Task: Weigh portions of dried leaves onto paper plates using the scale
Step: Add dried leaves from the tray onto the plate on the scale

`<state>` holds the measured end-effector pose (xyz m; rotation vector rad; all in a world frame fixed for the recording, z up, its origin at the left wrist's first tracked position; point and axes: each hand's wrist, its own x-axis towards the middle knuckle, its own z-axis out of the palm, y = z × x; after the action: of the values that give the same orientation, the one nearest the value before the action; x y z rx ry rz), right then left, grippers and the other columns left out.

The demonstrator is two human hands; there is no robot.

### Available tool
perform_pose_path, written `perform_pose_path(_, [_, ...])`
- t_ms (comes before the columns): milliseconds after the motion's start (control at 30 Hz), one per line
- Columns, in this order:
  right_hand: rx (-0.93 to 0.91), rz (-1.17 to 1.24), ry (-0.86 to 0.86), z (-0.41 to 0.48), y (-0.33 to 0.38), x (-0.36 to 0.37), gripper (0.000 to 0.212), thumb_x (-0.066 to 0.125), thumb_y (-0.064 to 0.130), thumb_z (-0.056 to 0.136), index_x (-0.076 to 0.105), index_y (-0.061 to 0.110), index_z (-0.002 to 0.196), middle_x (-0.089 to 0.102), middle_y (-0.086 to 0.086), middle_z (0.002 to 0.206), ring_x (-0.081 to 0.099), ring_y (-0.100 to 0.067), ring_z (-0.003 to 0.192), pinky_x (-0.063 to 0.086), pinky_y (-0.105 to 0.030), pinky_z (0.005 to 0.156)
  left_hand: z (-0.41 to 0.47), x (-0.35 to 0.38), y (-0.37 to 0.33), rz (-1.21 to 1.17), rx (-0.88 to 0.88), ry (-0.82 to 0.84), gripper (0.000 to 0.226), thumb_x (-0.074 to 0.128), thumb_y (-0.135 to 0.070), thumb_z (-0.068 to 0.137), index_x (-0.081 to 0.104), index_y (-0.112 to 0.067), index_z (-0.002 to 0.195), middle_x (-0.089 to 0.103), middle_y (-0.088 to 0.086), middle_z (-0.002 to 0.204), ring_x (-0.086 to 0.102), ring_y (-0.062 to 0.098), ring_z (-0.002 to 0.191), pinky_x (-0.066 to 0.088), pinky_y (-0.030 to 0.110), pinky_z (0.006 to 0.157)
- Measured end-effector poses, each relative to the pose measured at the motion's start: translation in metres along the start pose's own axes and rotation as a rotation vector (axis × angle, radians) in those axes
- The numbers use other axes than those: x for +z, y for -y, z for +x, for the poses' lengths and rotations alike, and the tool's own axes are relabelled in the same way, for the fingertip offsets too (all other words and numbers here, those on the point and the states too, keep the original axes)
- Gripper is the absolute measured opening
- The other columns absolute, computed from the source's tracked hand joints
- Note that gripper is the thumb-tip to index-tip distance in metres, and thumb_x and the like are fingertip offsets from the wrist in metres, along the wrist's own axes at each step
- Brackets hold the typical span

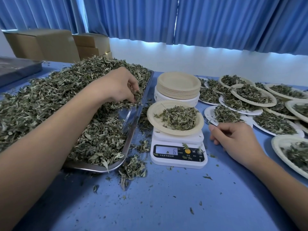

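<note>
Tray (129, 115), steel, sits left of the scale (178, 152), piled high with dried leaves (58, 97). A bare patch of metal shows on the side nearest the scale. Cardboard boxes (50, 44) stand far behind and left of the scale, against the wall.

My left hand (116, 85) is over the tray edge closest to the scale, knuckles up, fingertips pinching a small tuft of the dried leaves. My forearm lies across the heap.

Loose spill (133, 169) lies on the blue desk (166, 197) between tray and scale, with more crumbs scattered in front of the scale.

The scale itself is white with a dark front panel, and its display shows a 6. A few leaf bits lie on the panel. A tan paper plate (153, 117) sits on the platform, tilted a little, holding a loose portion (179, 117) of leaves.

A stack of empty plates (179, 87) stands directly behind the scale, tan ones on top of white ones.

My right hand (236, 139) rests on the desk just right of the scale, palm down. Its fingers are loosely curled toward the scale and hold nothing.

Filled plates (210, 115) spread right of the scale, overlapping each other, out to the frame edge. Blue curtain (216, 19) hangs behind it all.
</note>
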<state>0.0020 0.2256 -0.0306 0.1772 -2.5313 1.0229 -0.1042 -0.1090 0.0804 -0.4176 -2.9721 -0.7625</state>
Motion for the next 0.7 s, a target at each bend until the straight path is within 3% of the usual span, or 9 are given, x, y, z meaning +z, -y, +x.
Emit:
perform_pose_path(67, [0.007,-0.001,0.001,-0.001,0.000,0.000,0.041,0.063,0.036,0.100,0.070,0.026,0.062,0.068,0.005,0.059,0.058,-0.008,0.047,0.042,-0.015,0.052,-0.001,0.005,-0.005,-0.117,0.037,-0.045,0.023,0.087,-0.007,0.074,0.076,-0.017,0.091,0.070,-0.002,0.081,0.063,0.014,0.073,0.047,0.023,0.065])
perform_pose_path(200, [0.006,0.004,-0.001,0.000,0.000,-0.001,0.037,0.063,0.037,0.100,0.071,0.030,0.064,0.068,0.005,0.059,0.058,-0.008,0.048,0.043,-0.015,0.053,-0.004,0.018,-0.015,-0.389,0.059,-0.063,0.022,0.089,-0.009,0.071,0.075,-0.015,0.086,0.075,0.006,0.081,0.066,0.019,0.066,0.060,0.035,0.067])
perform_pose_path(267, [-0.001,-0.005,-0.002,0.000,0.000,0.000,0.037,0.063,0.036,0.100,0.071,0.031,0.065,0.068,0.006,0.059,0.059,-0.009,0.048,0.045,-0.016,0.053,-0.004,0.024,-0.020,-0.519,0.050,-0.043,0.024,0.088,-0.008,0.072,0.073,-0.012,0.091,0.076,0.008,0.079,0.068,0.018,0.063,0.062,0.031,0.063])
perform_pose_path(400, [-0.003,-0.008,-0.002,0.001,-0.001,0.001,0.040,0.063,0.035,0.100,0.070,0.028,0.061,0.068,0.006,0.058,0.060,-0.009,0.049,0.044,-0.014,0.053,-0.004,0.032,-0.021,-0.630,0.067,0.144,0.035,0.083,-0.002,0.078,0.073,-0.015,0.109,0.078,0.008,0.094,0.076,0.018,0.084,0.058,0.021,0.070])
perform_pose_path(567, [-0.003,-0.007,0.005,0.001,-0.001,0.000,0.041,0.064,0.035,0.100,0.070,0.027,0.061,0.068,0.006,0.058,0.059,-0.006,0.049,0.043,-0.013,0.054,-0.001,0.021,-0.012,-0.429,0.127,0.144,0.029,0.076,-0.008,0.088,0.073,-0.022,0.113,0.074,0.001,0.106,0.073,0.011,0.092,0.059,0.022,0.074])
perform_pose_path(700, [-0.008,-0.015,0.005,0.000,-0.001,0.000,0.041,0.063,0.035,0.100,0.070,0.027,0.061,0.068,0.006,0.058,0.060,-0.006,0.049,0.043,-0.012,0.054,0.002,0.010,-0.001,0.063,0.151,0.223,0.026,0.074,-0.017,0.091,0.072,-0.026,0.115,0.069,-0.012,0.097,0.067,0.009,0.090,0.052,0.030,0.084])
